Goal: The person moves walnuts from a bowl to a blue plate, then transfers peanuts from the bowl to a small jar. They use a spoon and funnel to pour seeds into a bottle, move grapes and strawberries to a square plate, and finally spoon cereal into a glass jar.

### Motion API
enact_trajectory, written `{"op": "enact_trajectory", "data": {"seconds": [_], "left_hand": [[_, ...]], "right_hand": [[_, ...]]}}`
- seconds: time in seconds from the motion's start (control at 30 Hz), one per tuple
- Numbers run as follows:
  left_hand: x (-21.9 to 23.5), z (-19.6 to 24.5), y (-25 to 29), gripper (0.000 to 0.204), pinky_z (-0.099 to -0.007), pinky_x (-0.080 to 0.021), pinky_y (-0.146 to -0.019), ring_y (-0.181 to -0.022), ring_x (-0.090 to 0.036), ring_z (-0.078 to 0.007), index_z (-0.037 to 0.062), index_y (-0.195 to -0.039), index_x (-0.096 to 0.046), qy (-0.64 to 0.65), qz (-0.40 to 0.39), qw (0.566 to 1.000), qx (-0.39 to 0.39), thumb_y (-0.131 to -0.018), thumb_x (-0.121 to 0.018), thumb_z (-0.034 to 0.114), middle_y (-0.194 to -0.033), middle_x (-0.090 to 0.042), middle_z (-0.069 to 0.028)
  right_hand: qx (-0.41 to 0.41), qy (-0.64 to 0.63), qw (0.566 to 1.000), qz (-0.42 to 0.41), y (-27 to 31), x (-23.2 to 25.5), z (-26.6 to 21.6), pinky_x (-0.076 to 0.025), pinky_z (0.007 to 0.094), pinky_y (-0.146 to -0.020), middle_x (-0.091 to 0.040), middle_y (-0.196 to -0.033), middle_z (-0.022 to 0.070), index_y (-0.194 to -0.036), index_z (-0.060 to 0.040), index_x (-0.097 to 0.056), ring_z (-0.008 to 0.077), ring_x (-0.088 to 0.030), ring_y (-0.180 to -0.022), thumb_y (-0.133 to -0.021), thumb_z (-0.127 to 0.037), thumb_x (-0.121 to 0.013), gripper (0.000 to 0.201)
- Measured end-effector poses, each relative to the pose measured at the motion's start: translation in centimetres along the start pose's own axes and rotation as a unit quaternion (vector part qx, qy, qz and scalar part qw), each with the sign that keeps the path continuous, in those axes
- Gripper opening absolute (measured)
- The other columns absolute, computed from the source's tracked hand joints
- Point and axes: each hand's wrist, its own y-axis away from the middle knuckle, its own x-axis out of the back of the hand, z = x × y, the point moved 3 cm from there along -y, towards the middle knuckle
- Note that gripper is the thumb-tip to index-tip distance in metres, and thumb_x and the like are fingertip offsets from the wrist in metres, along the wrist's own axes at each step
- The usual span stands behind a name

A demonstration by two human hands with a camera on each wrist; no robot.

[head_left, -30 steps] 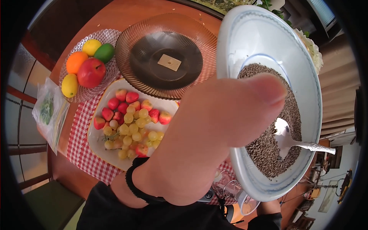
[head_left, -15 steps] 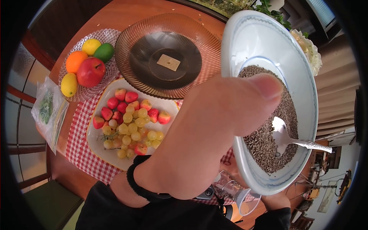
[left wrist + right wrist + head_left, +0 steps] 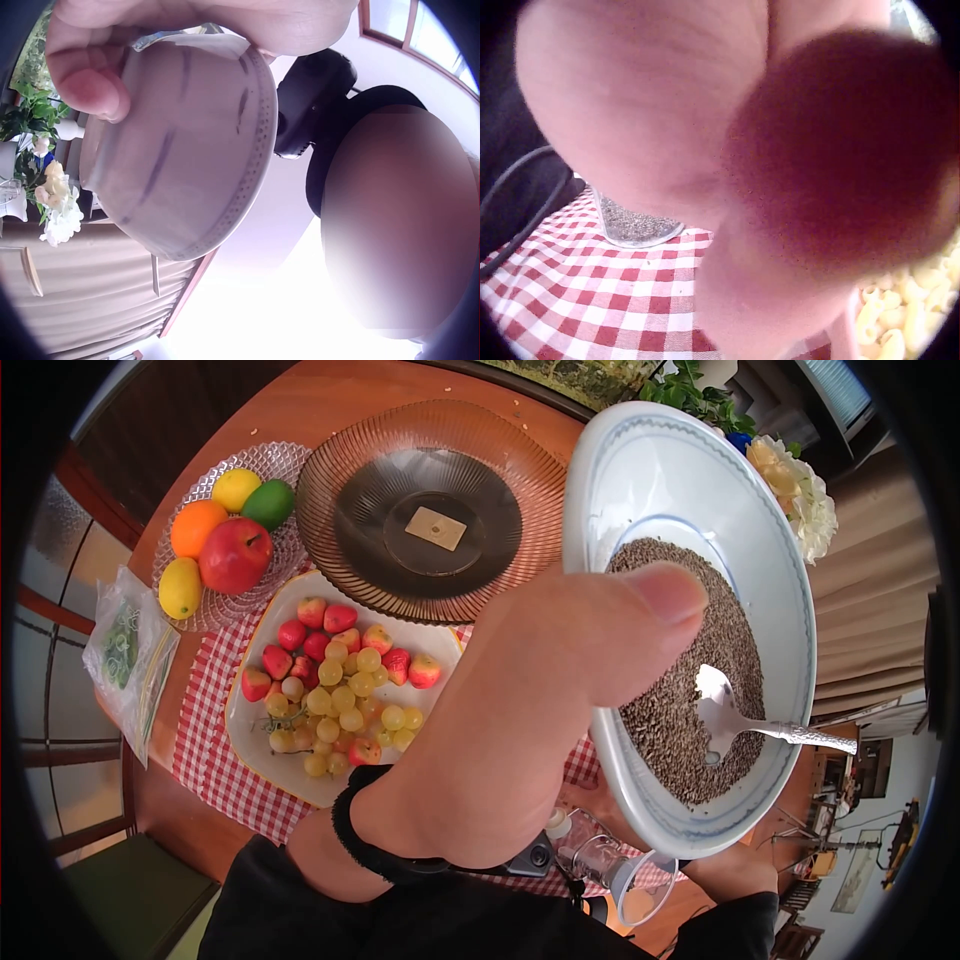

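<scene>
The left hand (image 3: 520, 690) holds a white-blue bowl (image 3: 690, 470), its thumb lying over the rim. Small dark grains (image 3: 730, 610) fill one side of the tilted bowl, with a silver spoon (image 3: 730, 710) resting in them. From below, the left wrist view shows the left hand (image 3: 202, 19) with fingers curled round the base of the bowl (image 3: 180, 142). The right hand (image 3: 735, 872) is mostly hidden beneath the bowl. Close to the lens, it (image 3: 727, 165) fills much of the right wrist view; whether it holds anything cannot be told.
A brown glass dish (image 3: 340, 470), a plate of small fruit (image 3: 245, 730) and a glass fruit bowl (image 3: 295, 460) stand left. A clear container (image 3: 645, 890) lies low by the bowl. Grains sit in a container (image 3: 637, 225) on checked cloth (image 3: 615, 300), near pasta (image 3: 892, 315).
The left hand and bowl have shifted a little left, the bowl's upper rim lower. More of the right hand or wrist shows below the bowl, farther right. The spoon has moved along with the bowl.
</scene>
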Motion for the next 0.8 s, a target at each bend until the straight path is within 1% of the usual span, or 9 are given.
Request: {"op": "enact_trajectory", "data": {"seconds": [0.8], "left_hand": [[0.1, 0.0, 0.0, 0.030, -0.0310, -0.049, -0.082, -0.097, -0.060, -0.0163, -0.0029, -0.113, -0.055, 0.012, -0.013, 1.000, 0.012, -0.093, -0.049, 0.018, -0.103, -0.062, -0.0092]], "right_hand": [[0.000, 0.006, 1.000, -0.002, 0.6, 0.8, -0.3, -0.049, 0.0259, -0.066, -0.064, -0.081, 0.0096, -0.094, 0.0025, -0.061, 0.0142, -0.061, -0.068, -0.081, -0.012, -0.067, 0.020]]}}
